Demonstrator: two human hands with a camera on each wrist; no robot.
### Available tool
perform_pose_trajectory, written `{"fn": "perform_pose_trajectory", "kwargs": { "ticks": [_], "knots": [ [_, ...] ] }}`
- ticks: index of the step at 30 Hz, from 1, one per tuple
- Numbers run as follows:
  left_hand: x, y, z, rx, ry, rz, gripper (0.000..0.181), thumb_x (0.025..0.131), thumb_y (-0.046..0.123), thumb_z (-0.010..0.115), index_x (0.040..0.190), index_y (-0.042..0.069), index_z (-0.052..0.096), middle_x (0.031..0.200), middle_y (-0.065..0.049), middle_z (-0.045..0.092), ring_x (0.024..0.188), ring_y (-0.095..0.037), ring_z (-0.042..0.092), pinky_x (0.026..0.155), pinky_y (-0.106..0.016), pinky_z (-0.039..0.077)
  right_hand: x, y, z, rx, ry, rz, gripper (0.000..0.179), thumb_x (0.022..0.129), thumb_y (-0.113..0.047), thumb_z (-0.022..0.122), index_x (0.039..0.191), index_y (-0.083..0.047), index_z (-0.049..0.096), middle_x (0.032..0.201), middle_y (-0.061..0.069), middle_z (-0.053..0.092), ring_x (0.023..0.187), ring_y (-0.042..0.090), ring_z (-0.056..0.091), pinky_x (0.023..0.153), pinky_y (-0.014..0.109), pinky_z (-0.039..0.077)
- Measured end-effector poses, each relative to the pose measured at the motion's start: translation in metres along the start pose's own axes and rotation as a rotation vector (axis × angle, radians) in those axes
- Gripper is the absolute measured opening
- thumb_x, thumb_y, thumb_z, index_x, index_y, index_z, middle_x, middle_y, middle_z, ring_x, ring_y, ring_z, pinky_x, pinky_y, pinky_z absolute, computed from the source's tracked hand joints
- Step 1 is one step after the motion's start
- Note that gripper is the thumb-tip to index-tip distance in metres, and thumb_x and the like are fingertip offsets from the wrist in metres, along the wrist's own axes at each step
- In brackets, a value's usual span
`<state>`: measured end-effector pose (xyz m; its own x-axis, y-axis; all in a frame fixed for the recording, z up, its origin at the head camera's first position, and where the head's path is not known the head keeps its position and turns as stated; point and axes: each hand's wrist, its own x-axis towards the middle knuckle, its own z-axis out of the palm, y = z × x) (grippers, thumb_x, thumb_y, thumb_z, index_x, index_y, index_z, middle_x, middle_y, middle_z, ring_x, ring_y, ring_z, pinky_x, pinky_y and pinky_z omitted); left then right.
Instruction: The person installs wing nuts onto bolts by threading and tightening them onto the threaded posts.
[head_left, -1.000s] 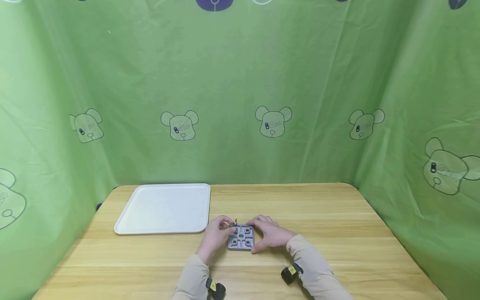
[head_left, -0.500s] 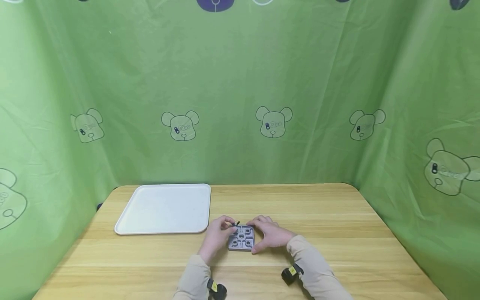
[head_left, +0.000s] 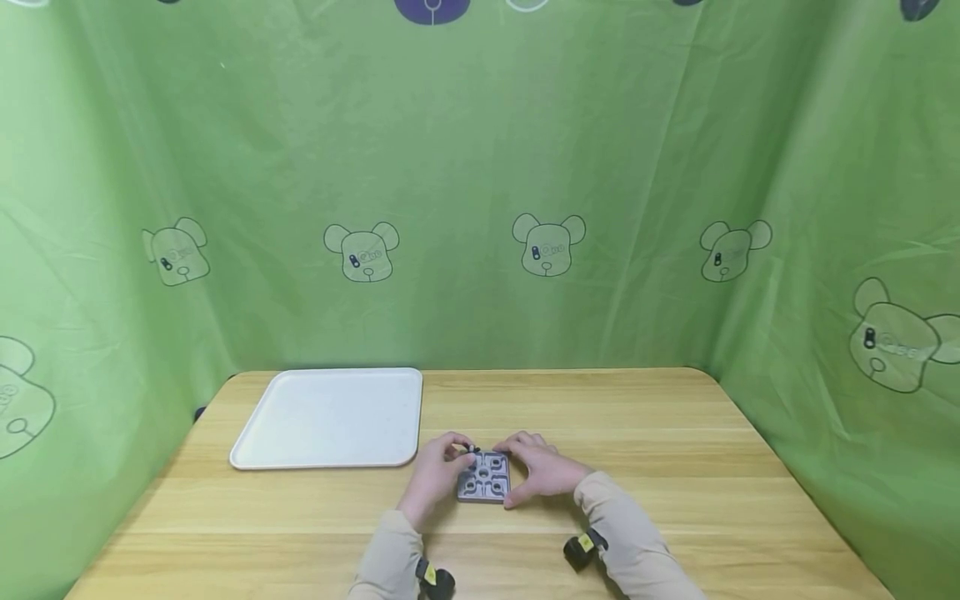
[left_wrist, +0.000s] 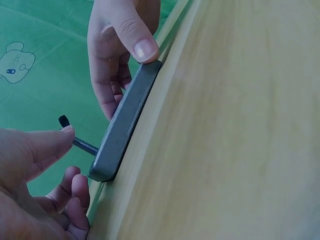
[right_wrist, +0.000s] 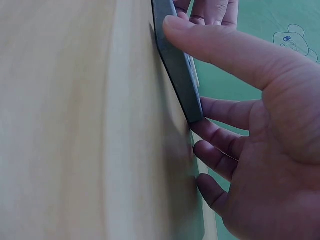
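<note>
A square grey metal plate (head_left: 483,493) with recessed holes lies flat on the wooden table. My left hand (head_left: 430,477) pinches a wing screw (left_wrist: 86,146) at the plate's far left corner. In the left wrist view, the screw's threaded shank stands in the plate, and one black wing shows above the thumb tip. My right hand (head_left: 546,468) grips the plate's right side, thumb at the near corner and fingers at the far one. The right wrist view shows that thumb pressed on the plate's dark side edge (right_wrist: 180,75).
A white rectangular tray (head_left: 330,421) lies at the table's back left, close to the left hand. Green cloth (head_left: 457,317) printed with bear heads hangs behind and at both sides. Each sleeve carries a black wrist camera (head_left: 581,551).
The wing screw's black wing has turned from upright to nearly level under my left fingers. The right hand and plate have stayed in place.
</note>
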<state>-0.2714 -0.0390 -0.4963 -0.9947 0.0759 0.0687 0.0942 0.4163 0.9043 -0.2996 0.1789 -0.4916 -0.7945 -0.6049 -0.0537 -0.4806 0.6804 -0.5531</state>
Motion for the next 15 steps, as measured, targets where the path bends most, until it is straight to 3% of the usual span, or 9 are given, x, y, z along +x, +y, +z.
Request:
{"fn": "perform_pose_trajectory", "kwargs": {
  "ticks": [8, 15],
  "knots": [
    [-0.0014, 0.0001, -0.0031, -0.062, 0.010, -0.029, 0.026, 0.086, 0.009, 0.069, 0.110, 0.003, 0.060, 0.088, -0.009, 0.059, 0.077, -0.016, 0.053, 0.066, -0.027, 0.045, 0.0007, 0.0000, 0.0002, -0.011, 0.002, -0.008, 0.087, 0.065, -0.044, 0.084, 0.137, -0.008, 0.049, 0.133, 0.009, 0.049, 0.121, 0.028, 0.042, 0.101, 0.059, 0.035],
    [-0.0004, -0.0014, -0.0032, -0.055, 0.029, -0.036, 0.019, 0.085, 0.010, 0.071, 0.096, 0.002, 0.058, 0.087, -0.006, 0.058, 0.081, -0.016, 0.052, 0.072, -0.027, 0.043, 0.0000, -0.0008, -0.0004, -0.006, 0.005, -0.006, 0.088, 0.065, -0.044, 0.084, 0.137, -0.009, 0.049, 0.134, 0.009, 0.049, 0.121, 0.027, 0.043, 0.102, 0.058, 0.035]
  ]
}}
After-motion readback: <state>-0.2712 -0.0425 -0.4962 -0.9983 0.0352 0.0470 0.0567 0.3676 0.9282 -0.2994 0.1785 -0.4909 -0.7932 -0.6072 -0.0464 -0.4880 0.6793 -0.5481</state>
